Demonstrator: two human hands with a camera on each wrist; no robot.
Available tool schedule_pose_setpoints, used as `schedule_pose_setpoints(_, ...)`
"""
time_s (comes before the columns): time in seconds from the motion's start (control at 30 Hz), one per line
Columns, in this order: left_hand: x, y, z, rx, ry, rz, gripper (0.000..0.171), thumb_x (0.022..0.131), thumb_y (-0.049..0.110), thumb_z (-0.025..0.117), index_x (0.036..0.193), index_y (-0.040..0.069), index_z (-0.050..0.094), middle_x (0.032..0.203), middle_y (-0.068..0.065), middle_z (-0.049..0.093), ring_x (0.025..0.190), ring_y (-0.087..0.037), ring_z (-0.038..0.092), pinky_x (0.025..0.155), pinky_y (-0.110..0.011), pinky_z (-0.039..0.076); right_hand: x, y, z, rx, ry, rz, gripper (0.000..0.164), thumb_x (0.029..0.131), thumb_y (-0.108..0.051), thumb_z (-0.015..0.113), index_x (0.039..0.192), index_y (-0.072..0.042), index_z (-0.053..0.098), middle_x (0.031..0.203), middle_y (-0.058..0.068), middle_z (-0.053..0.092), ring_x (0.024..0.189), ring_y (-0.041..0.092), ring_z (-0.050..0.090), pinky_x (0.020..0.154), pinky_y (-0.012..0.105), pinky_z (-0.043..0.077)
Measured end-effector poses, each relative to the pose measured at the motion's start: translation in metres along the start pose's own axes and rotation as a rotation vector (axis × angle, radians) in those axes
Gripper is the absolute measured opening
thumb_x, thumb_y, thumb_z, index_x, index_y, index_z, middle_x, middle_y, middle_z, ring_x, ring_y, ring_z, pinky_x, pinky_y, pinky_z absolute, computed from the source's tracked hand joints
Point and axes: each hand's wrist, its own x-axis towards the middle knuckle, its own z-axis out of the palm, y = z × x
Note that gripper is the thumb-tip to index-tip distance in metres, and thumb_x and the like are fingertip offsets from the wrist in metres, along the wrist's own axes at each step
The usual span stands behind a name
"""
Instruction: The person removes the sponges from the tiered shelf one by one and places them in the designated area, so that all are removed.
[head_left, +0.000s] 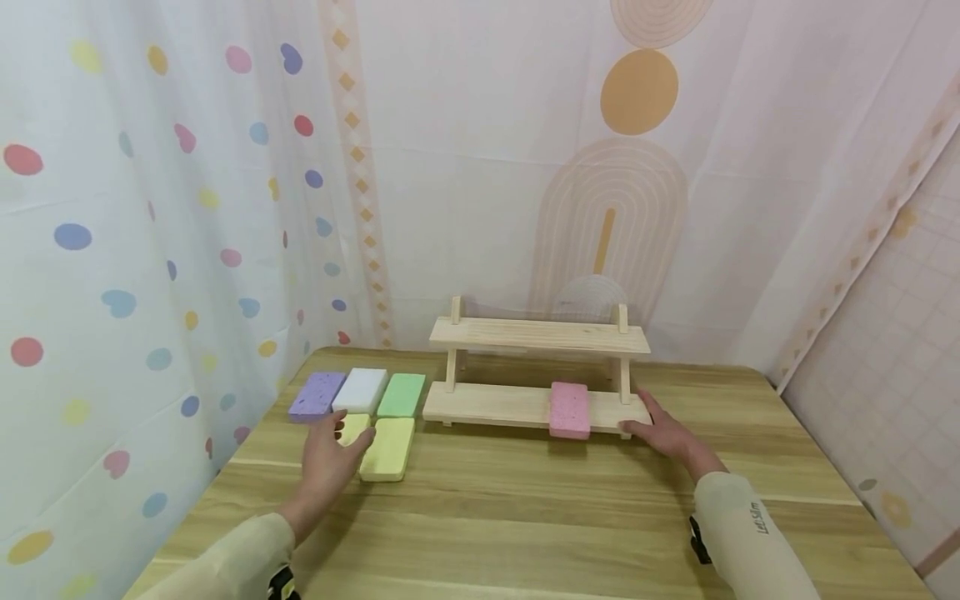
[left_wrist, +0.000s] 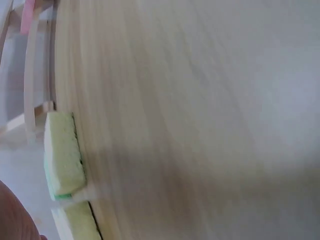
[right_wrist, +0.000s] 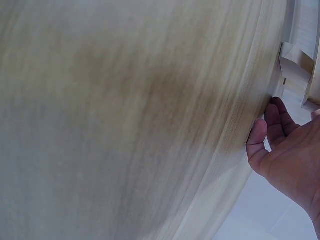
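My left hand (head_left: 330, 458) is over a yellow sponge (head_left: 355, 427), thumb and fingers spread apart with the sponge visible between them; whether they touch it I cannot tell. Another yellow sponge (head_left: 387, 450) lies just to its right. In the left wrist view only part of the hand (left_wrist: 17, 217) shows, near both yellow sponges. My right hand (head_left: 667, 433) grips the right end of a two-tier wooden shelf (head_left: 487, 403), thumb at the front edge of the lower board. A pink sponge (head_left: 570, 410) sits on that board, jutting over its front edge.
Behind the yellow sponges lie a purple sponge (head_left: 317, 395), a white sponge (head_left: 361, 391) and a green sponge (head_left: 402, 395), side by side. The shelf's upper board (head_left: 540, 335) holds nothing. A patterned curtain (head_left: 480, 167) hangs behind the wooden table (head_left: 517, 517).
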Motion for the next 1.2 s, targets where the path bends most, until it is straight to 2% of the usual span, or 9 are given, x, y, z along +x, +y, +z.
schedule_pose_setpoints(0.47,0.006,0.036,0.028,-0.119,-0.004,0.055,0.066,0.091,0.020,0.069,0.141,-0.011,0.041,0.128,-0.029,0.047,0.117,-0.041,0.045,0.096,-0.052,0.040,0.002,0.004,-0.002,-0.012,-0.015,-0.011,0.104,0.094,-0.055,0.057,0.157,-0.003,-0.007,0.157,0.036,-0.006,0.142,0.055,-0.003,0.110,0.070,0.007)
schedule_pose_setpoints(0.7,0.005,0.061,0.047,-0.165,-0.021,0.079,0.065,0.090,0.022,0.070,0.141,-0.009,0.043,0.127,-0.026,0.048,0.118,-0.041,0.045,0.094,-0.051,0.042,0.003,0.000,-0.002,-0.080,-0.005,0.040,0.107,0.091,-0.061,0.057,0.158,-0.005,-0.005,0.158,0.035,0.001,0.142,0.055,0.003,0.110,0.069,0.012)
schedule_pose_setpoints(1.0,0.005,0.086,0.086,-0.217,-0.038,0.106,0.066,0.089,0.024,0.072,0.140,-0.008,0.046,0.128,-0.026,0.050,0.117,-0.039,0.047,0.094,-0.050,0.043,0.004,0.003,-0.005,-0.081,-0.021,0.049,0.107,0.091,-0.062,0.056,0.158,-0.007,-0.006,0.158,0.034,-0.001,0.142,0.055,0.000,0.110,0.070,0.010)
schedule_pose_setpoints(1.2,-0.006,0.106,0.110,-0.220,-0.092,0.097,0.068,0.089,0.028,0.072,0.142,-0.006,0.044,0.133,-0.024,0.048,0.122,-0.039,0.047,0.096,-0.052,0.043,0.005,0.006,-0.005,-0.067,-0.025,0.058,0.107,0.090,-0.063,0.057,0.159,-0.010,-0.006,0.159,0.032,-0.003,0.143,0.054,-0.003,0.110,0.069,0.007)
